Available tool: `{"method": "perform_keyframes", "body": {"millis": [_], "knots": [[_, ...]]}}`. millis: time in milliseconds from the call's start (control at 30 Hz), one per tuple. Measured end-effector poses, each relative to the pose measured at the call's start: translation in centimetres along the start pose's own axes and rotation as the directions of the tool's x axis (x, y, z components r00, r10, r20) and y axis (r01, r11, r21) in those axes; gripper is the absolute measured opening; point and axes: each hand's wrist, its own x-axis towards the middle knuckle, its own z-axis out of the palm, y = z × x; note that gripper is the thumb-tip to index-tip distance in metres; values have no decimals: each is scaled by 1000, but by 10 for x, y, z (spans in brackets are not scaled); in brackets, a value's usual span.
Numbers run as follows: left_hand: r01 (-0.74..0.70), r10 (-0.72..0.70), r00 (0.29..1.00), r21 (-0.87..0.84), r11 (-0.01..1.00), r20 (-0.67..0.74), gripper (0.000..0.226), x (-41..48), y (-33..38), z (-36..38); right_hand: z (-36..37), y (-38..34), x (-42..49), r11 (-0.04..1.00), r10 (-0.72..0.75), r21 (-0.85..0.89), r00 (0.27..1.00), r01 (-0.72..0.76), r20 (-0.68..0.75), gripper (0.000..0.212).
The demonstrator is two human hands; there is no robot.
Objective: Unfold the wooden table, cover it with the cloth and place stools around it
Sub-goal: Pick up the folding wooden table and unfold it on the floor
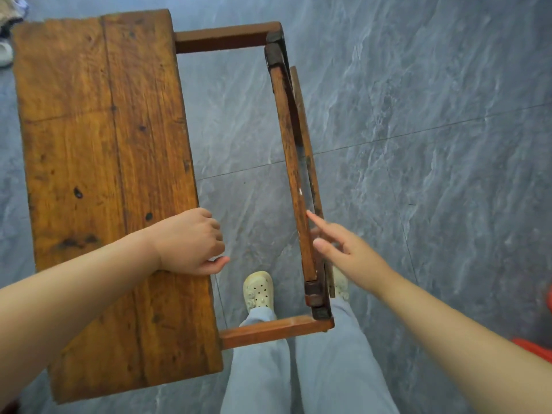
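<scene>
Two bare hands work a half-opened wooden table (101, 162) standing on a grey marble-look tile floor (433, 130). The left hand (191, 243) curls over the inner edge of the fixed plank top, fingers wrapped under it; the right hand (343, 249) reaches with fingers spread, its fingertip touching the folded side rail (291, 162), gripping nothing. The open frame bars (227, 37) leave the floor and the person's pale perforated shoe (259, 291) visible between them. The thick, worn planks look heavy, stiff and rough rather than slippery; the long rail probably offers the surest hold near its middle, clear of the hinged ends. No cloth or stools can be identified; something red (534, 348) sits at the right edge.
</scene>
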Motion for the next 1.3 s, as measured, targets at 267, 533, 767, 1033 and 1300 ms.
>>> {"method": "perform_keyframes", "body": {"millis": [267, 533, 767, 1033, 1300], "knots": [[13, -13, 998, -9, 1000, -56, 51, 9, 5, -1, 20, -6, 33, 934, 80, 354, 995, -56, -54, 57], [51, -52, 997, -25, 998, -59, 46, 31, 13, -18, 30, -10, 39, 920, 155, 390, 946, -34, -284, 30], [72, -72, 997, -31, 997, 1, 47, 12, 13, -19, 53, -13, 48, 972, 103, 234, 937, -24, -333, 19], [111, -109, 993, -46, 993, 50, 47, -26, 10, -15, 90, -26, 62, 978, 76, 211, 949, -10, -305, 29], [167, -163, 985, -70, 984, 58, 48, -51, 13, -3, 118, -29, 74, 976, 105, 212, 950, -42, -293, 31]]}}
